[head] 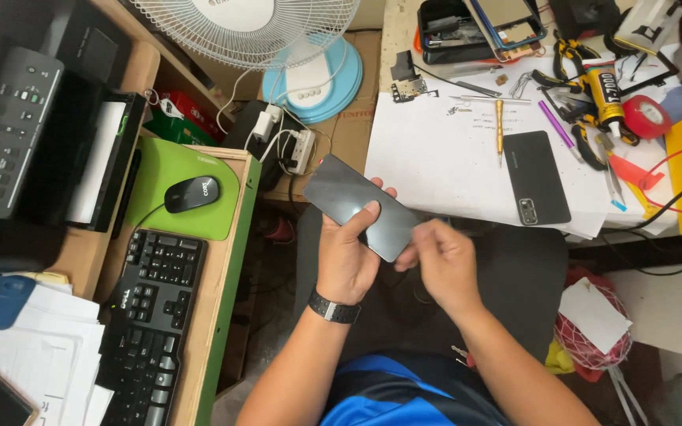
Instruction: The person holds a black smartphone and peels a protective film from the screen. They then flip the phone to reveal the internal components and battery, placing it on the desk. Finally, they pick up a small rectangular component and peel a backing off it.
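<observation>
1. While the white paper-covered workbench (pixel 436 170) fills the far right of the scene, a flat black rectangular phone back cover (pixel 536 177) lies on it, well apart from both hands.
2. Nearer, a dark glossy rectangular phone screen panel (pixel 361 207) is held above the lap, its long axis slanting from far left to near right.
3. Wrapped around its middle from below, the left hand (pixel 346 256) has its fingers closed on the panel.
4. Pinching at the panel's near-right corner, the right hand (pixel 441 264) has thumb and fingertips closed together there; it is the hand nearer that end.
</observation>
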